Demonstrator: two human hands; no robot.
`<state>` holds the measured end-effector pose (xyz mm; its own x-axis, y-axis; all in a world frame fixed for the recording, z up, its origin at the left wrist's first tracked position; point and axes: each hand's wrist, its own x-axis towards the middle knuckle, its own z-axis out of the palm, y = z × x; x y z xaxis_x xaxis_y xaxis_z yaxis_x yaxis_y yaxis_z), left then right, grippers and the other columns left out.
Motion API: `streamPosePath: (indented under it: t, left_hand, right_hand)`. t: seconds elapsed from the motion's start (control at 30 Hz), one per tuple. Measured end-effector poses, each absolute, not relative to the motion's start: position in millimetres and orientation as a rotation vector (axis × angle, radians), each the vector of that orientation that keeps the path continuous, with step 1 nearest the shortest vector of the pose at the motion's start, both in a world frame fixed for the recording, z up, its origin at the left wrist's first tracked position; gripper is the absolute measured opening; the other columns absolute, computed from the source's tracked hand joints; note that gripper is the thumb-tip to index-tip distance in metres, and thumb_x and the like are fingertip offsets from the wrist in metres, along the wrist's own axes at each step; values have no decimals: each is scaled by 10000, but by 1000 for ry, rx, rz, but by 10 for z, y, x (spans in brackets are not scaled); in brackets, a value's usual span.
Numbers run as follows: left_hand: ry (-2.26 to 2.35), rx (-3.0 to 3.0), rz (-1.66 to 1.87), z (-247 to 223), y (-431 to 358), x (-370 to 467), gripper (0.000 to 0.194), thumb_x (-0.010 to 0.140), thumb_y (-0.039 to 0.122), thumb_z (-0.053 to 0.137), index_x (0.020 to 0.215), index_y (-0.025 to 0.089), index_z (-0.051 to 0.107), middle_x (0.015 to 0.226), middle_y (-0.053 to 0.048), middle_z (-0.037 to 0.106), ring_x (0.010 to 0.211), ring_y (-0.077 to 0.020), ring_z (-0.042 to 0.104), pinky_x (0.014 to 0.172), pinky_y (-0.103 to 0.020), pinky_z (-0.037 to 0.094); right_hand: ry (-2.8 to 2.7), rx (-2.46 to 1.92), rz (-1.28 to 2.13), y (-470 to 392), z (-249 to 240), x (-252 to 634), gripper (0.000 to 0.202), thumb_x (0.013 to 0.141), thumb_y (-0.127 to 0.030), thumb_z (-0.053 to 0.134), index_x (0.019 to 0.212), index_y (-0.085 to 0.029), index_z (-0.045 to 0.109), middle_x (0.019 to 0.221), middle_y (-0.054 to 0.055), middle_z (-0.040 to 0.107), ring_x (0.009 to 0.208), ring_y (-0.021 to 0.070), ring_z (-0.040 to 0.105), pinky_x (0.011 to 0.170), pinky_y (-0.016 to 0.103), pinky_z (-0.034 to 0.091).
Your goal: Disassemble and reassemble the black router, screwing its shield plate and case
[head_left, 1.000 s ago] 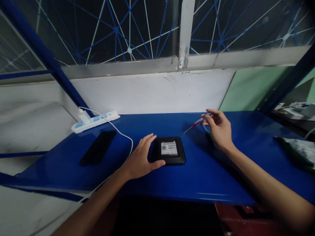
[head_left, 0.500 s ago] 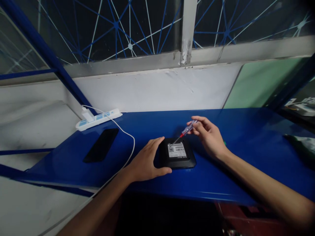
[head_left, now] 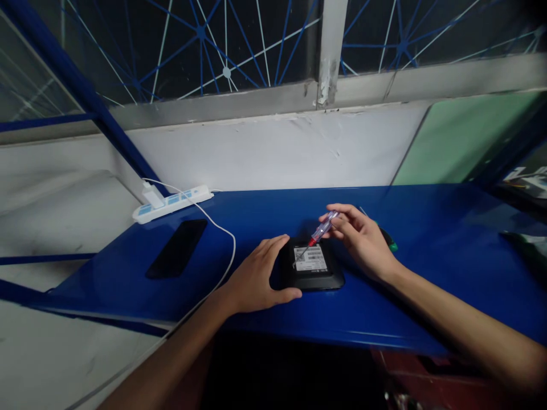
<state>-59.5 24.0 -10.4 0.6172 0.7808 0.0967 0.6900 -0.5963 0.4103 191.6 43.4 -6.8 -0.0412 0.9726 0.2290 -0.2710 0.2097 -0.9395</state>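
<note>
Fingers of the right hand (head_left: 363, 242) pinch a screwdriver (head_left: 320, 230) by its handle, its long axis slanting down toward the tabletop's (head_left: 307, 319) front-left corner, its tip at the left edge of the label (head_left: 314, 262) on a black case (head_left: 316, 281). The left hand (head_left: 256, 279), grip wide, holds the black case's left end, between the tabletop's front and back edges.

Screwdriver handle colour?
Translucent purple screwdriver handle, with a red collar; shows best in the head view.

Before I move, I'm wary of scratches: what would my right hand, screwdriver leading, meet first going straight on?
Probably the black box: the screwdriver in your right hand slants down toward it, touching or just short; depth is unclear.
</note>
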Motion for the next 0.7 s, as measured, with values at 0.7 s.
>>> streamPosePath:
  t: [0.7]
  left_hand:
    - [1147,2512,448,-113,232,-596,976,788,588,721,1547,214,234,1587,-149,351,1460,-363,326,1188,-570,307]
  right_hand:
    - [-1268,-887,1130,388,-32,1895,214,875,-332,671,1075,-258,651,998,38,737,828,173,702,830,419,597]
